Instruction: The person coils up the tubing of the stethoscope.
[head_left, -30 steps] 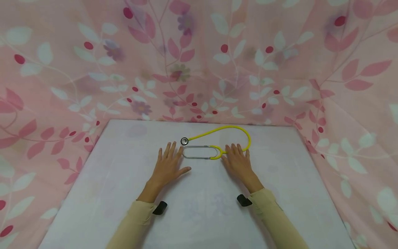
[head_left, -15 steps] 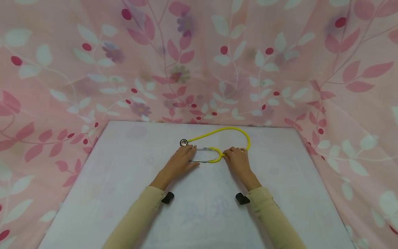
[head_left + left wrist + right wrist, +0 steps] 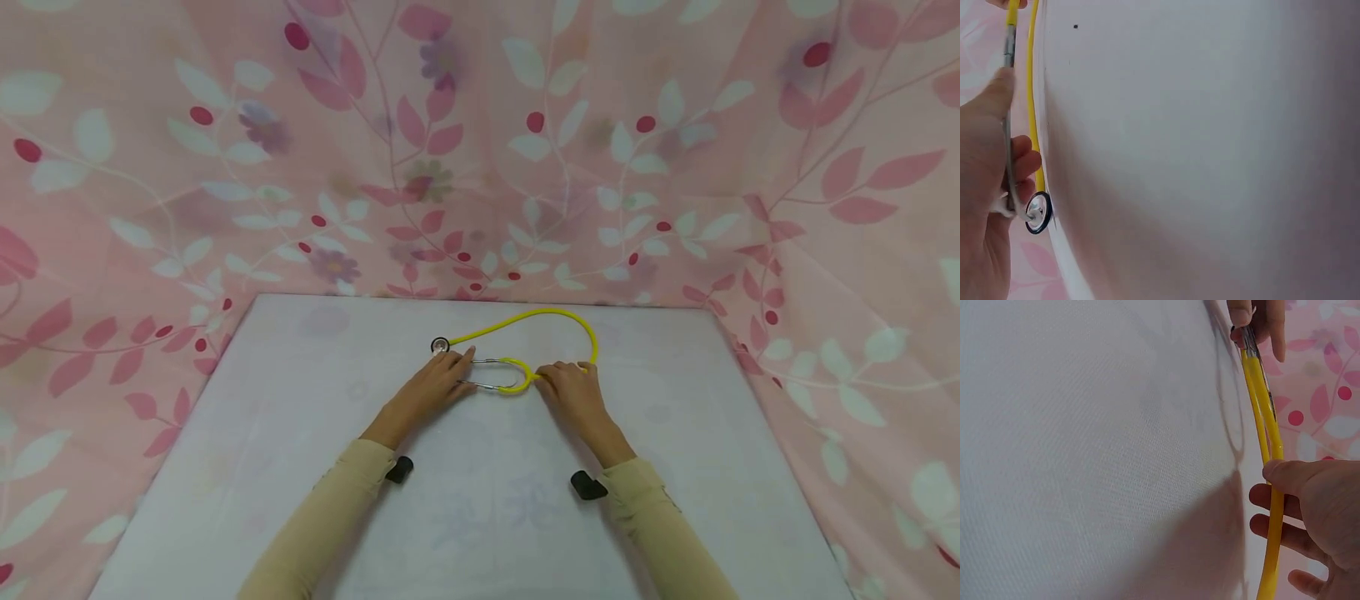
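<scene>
A stethoscope [image 3: 555, 312] with yellow tubing lies across the far part of the table. My left hand [image 3: 429, 387] grips its metal ear tubes [image 3: 1008, 50] at the earpiece end, thumb on one side and fingers curled around the other. Just beyond those fingers is the round, black-rimmed chest piece [image 3: 440, 345]. My right hand [image 3: 576, 396] pinches the yellow tube [image 3: 1277, 512] near the fork, the thumb in front and the fingers behind it. In the right wrist view the forked part stands raised, with its shadow on the cloth. The ear tips are partly hidden by my left hand.
A white cloth covers the table [image 3: 480, 500]. Pink floral curtain [image 3: 480, 150] hangs along the back and both sides, meeting the table's far edge close behind the tubing loop. A black wrist camera [image 3: 588, 485] sits below the right cuff, another below the left.
Both hands were flat with fingers spread beside the stethoscope. My left hand moved right and closed on the ear tubes; my right fingers curled onto the tube. The fork end has tilted slightly.
</scene>
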`<action>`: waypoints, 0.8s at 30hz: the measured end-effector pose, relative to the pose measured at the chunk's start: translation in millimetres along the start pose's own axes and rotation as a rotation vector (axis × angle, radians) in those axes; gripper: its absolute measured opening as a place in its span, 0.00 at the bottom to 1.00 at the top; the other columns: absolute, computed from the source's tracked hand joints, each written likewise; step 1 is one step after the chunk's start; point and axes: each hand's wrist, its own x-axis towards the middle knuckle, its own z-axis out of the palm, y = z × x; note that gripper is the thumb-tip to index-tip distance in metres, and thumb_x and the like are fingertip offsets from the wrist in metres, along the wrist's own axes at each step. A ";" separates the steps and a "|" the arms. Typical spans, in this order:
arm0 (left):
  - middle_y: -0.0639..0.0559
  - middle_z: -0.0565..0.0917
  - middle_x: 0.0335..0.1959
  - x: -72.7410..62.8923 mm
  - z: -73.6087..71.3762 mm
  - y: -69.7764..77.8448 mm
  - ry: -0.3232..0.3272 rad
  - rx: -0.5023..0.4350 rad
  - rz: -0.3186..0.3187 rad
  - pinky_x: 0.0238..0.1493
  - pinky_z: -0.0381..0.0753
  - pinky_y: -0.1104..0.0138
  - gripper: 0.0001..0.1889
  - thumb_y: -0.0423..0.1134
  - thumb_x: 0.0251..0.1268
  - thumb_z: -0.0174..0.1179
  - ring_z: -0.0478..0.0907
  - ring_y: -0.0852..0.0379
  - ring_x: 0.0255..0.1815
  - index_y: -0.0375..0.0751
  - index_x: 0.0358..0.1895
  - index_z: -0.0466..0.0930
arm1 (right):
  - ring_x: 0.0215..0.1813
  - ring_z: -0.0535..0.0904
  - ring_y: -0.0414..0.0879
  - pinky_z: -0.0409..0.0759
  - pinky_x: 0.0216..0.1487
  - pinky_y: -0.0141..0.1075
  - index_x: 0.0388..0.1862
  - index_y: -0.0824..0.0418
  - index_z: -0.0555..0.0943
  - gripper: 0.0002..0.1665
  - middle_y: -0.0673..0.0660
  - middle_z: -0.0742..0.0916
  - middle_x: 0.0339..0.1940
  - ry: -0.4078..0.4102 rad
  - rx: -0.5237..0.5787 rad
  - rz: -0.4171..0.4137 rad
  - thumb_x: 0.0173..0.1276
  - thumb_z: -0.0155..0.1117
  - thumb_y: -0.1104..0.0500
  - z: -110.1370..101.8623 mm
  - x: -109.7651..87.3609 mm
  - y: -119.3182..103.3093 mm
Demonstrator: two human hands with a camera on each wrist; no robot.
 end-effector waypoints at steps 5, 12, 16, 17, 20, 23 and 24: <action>0.47 0.78 0.45 -3.0 -4.1 0.0 0.034 0.060 0.036 0.44 0.81 0.64 0.36 0.50 0.65 0.64 0.76 0.55 0.41 0.35 0.71 0.66 | 0.43 0.86 0.51 0.71 0.57 0.57 0.45 0.53 0.87 0.11 0.53 0.90 0.41 0.004 0.014 -0.015 0.66 0.69 0.54 -3.8 -3.0 -1.4; 0.46 0.76 0.40 -8.6 -11.9 -0.8 0.059 0.035 0.028 0.40 0.79 0.65 0.38 0.52 0.60 0.68 0.72 0.55 0.36 0.34 0.68 0.70 | 0.42 0.86 0.51 0.72 0.53 0.55 0.43 0.54 0.87 0.10 0.52 0.90 0.37 0.044 0.009 -0.056 0.62 0.72 0.55 -16.7 -8.4 -2.0; 0.46 0.76 0.39 -14.7 -18.6 -2.1 0.075 0.032 0.071 0.40 0.77 0.65 0.35 0.49 0.60 0.68 0.72 0.55 0.36 0.33 0.67 0.72 | 0.39 0.86 0.48 0.71 0.55 0.56 0.39 0.54 0.87 0.10 0.51 0.90 0.34 0.025 0.022 -0.036 0.62 0.72 0.52 -27.2 -10.1 1.9; 0.46 0.76 0.40 -16.4 -20.4 -2.2 0.075 0.028 0.093 0.41 0.77 0.65 0.34 0.47 0.61 0.68 0.72 0.55 0.36 0.33 0.67 0.71 | 0.39 0.86 0.47 0.70 0.56 0.56 0.39 0.54 0.87 0.10 0.51 0.89 0.33 0.020 0.027 -0.029 0.62 0.72 0.51 -30.2 -10.3 3.7; 0.44 0.77 0.44 -19.9 -26.6 -1.0 0.065 -0.007 0.152 0.45 0.77 0.65 0.34 0.41 0.65 0.65 0.73 0.55 0.40 0.32 0.71 0.66 | 0.37 0.85 0.45 0.70 0.57 0.56 0.38 0.54 0.87 0.10 0.50 0.89 0.33 0.017 0.051 -0.025 0.62 0.72 0.51 -39.1 -10.8 11.5; 0.44 0.76 0.45 -20.0 -31.9 1.3 0.060 -0.040 0.189 0.45 0.76 0.66 0.36 0.37 0.66 0.64 0.73 0.55 0.41 0.31 0.73 0.60 | 0.39 0.84 0.47 0.70 0.56 0.56 0.41 0.56 0.87 0.11 0.51 0.89 0.35 0.012 0.079 -0.062 0.61 0.73 0.55 -47.3 -11.7 20.3; 0.44 0.76 0.45 -19.6 -34.3 2.4 0.062 -0.054 0.182 0.45 0.76 0.66 0.36 0.36 0.65 0.64 0.73 0.55 0.41 0.32 0.74 0.59 | 0.39 0.84 0.49 0.71 0.55 0.57 0.42 0.56 0.87 0.11 0.52 0.89 0.35 0.014 0.085 -0.074 0.61 0.73 0.56 -49.4 -12.2 23.5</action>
